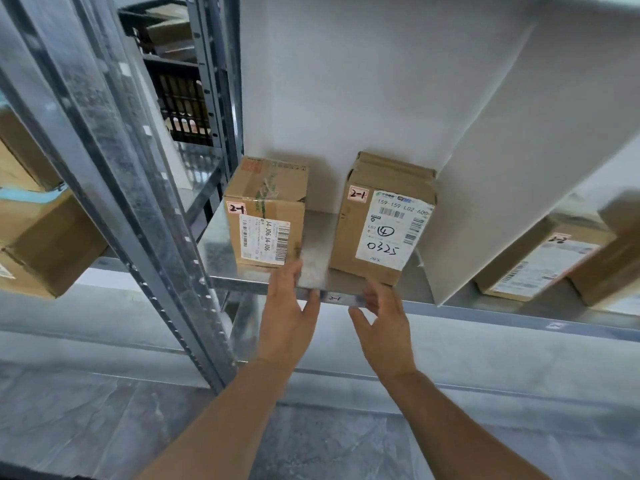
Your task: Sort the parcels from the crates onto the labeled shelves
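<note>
Both hands are reaching up to the front lip of a galvanised metal shelf (315, 244), and neither one is holding anything. The left hand (287, 317) is stretching its fingers, loosely spread, over the shelf's edge, with the fingertips lying right at the lower right corner of the left parcel (266, 216); the blur is keeping me from telling whether they are touching the cardboard. The right hand (384, 327) is hovering just beside it, fingers relaxed and slightly bent, its fingertips up against the shelf's edge below the right parcel (381, 220). The two parcels are standing on the shelf apart from each other, with bare metal showing between them. Each is a brown cardboard box wearing a white shipping label and a small handwritten sticker reading 2-1, and the right one's label is also showing 0325 in marker. A small tag (335, 298) reading 2-1 is sitting on the shelf's front edge between the two hands. A white divider panel (502, 168) is leaning across just to the right of the right parcel, and beyond it another parcel (540, 265) is lying flat on the same level. A perforated steel upright (138, 202) is running down on the left, with more cardboard boxes (45, 237) sitting past it. Farther back, a black crate (183, 98) is resting on a higher shelf.
</note>
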Motion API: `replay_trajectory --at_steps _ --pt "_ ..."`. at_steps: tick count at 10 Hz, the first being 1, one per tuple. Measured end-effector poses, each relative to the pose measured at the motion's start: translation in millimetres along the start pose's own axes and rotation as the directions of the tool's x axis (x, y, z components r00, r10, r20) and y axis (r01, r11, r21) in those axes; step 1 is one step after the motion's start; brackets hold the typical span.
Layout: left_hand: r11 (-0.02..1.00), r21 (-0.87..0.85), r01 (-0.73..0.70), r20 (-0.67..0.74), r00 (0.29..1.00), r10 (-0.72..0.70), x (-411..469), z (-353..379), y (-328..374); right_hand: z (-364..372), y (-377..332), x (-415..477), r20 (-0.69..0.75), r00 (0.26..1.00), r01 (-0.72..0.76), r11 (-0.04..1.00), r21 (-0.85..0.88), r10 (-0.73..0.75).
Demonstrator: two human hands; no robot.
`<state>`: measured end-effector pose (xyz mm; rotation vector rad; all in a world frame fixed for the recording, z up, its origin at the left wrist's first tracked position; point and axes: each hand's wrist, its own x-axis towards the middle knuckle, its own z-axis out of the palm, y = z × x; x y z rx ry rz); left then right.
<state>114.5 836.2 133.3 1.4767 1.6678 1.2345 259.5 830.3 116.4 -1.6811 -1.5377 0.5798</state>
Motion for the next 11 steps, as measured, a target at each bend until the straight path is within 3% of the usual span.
replay_trajectory --at_steps 1,2,3,5,11 --pt "0.999 0.024 -0.037 0.099 0.994 0.035 11.9 20.9 11.6 -24.8 12.2 4.8 -0.11 0.993 -0.05 0.999 0.016 0.051" --pt "0.998 0.066 0.013 0.154 0.988 -0.023 29.3 37.5 15.2 -39.9 13.4 19.0 -0.125 0.988 -0.084 0.995 0.056 0.09" --pt "0.995 0.093 0.035 0.157 0.986 -0.049 45.7 47.1 18.1 -41.6 12.5 44.3 -0.031 0.985 -0.166 0.981 0.104 0.17" --pt "0.998 0.024 0.063 0.201 0.977 -0.067 55.1 53.7 22.8 -41.9 18.2 72.0 0.078 0.985 -0.166 0.976 0.144 0.156" --pt "0.994 0.01 0.108 0.102 0.989 -0.109 51.7 62.0 10.0 -38.9 34.2 69.9 0.029 0.992 -0.127 0.989 0.078 0.125"
